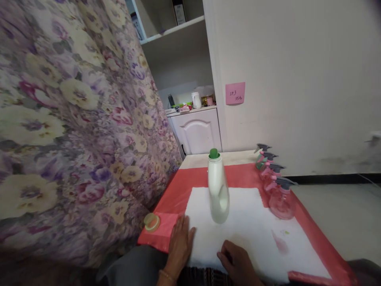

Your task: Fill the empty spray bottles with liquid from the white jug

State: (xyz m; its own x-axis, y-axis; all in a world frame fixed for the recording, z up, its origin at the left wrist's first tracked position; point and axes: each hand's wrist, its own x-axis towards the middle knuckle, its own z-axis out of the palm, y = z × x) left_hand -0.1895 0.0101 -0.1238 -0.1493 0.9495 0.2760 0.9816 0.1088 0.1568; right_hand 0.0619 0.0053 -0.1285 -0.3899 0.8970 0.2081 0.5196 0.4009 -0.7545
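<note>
The white cloth (247, 234) lies on the red-covered desk (178, 194), a green-capped white bottle (218, 190) upright on it. The left hand (180, 242) lies flat on its left edge, the right hand (238, 262) curled at its near edge, both empty. Pink spray bottles (275, 182) stand at right.

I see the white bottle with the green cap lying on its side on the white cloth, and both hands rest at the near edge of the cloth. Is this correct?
Not quite: the head view shows the white bottle with the green cap standing upright on the white cloth. The left hand and right hand do rest at its near edge.
</note>
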